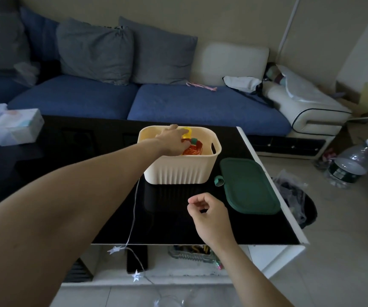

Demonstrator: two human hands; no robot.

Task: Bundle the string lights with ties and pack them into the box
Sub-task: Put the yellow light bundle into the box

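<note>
A cream ribbed box (178, 169) stands on the black table (103, 196). My left hand (172, 140) reaches down into it, fingers resting on an orange coiled bundle of string lights (193, 149) with a teal tie; whether it grips the bundle is hidden. A yellow piece (187, 132) sits beside it in the box. My right hand (207, 209) hovers over the table, fingers loosely curled, holding nothing. A white star string light (134, 209) trails from near the box over the table's front edge to the floor. A loose teal tie (219, 181) lies right of the box.
The green lid (248, 185) lies flat right of the box. Clear containers (8, 127) stand at the table's far left. A blue sofa (178, 103) runs behind the table. A water bottle (351, 165) and a dark bin (300, 204) sit on the floor to the right.
</note>
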